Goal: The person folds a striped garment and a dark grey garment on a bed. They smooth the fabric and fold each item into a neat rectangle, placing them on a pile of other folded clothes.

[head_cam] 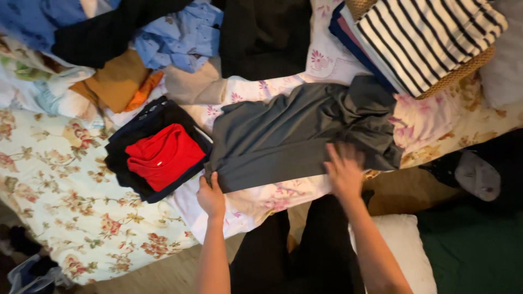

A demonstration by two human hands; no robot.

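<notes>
Two hands work one grey garment point(294, 133): left hand point(211, 196) fingers pinching its corner, right hand point(343, 170) fingers spread flat.

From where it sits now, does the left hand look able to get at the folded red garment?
Probably yes: the left hand grips the grey garment at its corner, right beside the red garment, with nothing lying between them.

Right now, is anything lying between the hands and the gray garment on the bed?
Nothing visible does. The left hand grips the gray garment at its near left corner, and the right hand lies flat on its near edge.
</notes>
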